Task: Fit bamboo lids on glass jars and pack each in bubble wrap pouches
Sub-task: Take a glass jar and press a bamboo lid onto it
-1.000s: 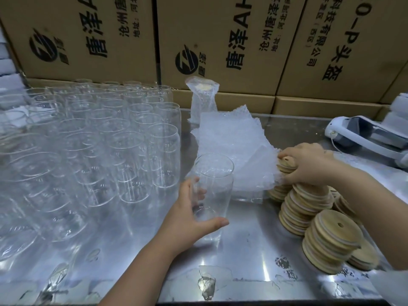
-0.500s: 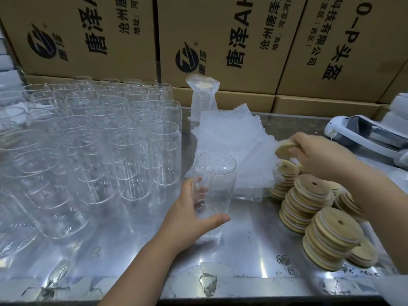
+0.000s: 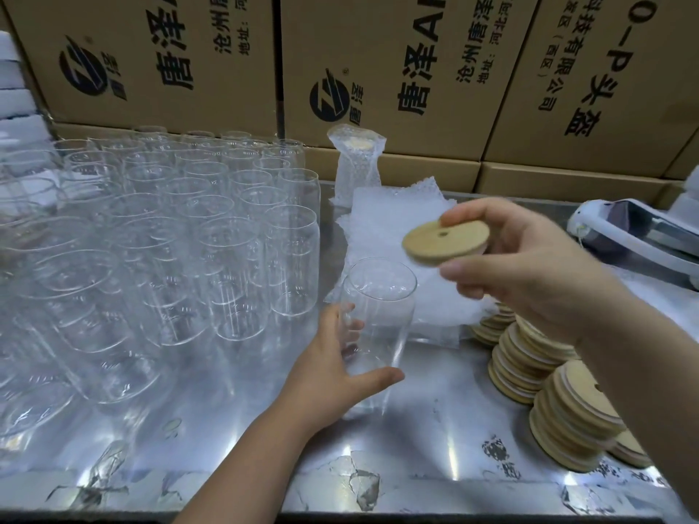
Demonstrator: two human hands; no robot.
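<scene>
My left hand (image 3: pixel 325 376) grips a clear glass jar (image 3: pixel 378 315) standing upright on the steel table, thumb in front, fingers behind the glass. My right hand (image 3: pixel 529 274) pinches a round bamboo lid (image 3: pixel 444 242) with a small hole, held in the air above and right of the jar's open mouth. Stacks of bamboo lids (image 3: pixel 559 395) lie at the right. A pile of bubble wrap pouches (image 3: pixel 382 236) lies behind the jar. One jar packed in a pouch (image 3: pixel 355 164) stands at the back.
Several empty glass jars (image 3: pixel 170 236) crowd the left half of the steel table (image 3: pixel 435 448). Cardboard boxes (image 3: pixel 378 70) wall off the back. A white device (image 3: pixel 635 232) lies at the far right.
My right hand has lifted a bamboo lid off the stacks and carried it left and up, toward the jar's mouth. My left hand still holds the jar in place.
</scene>
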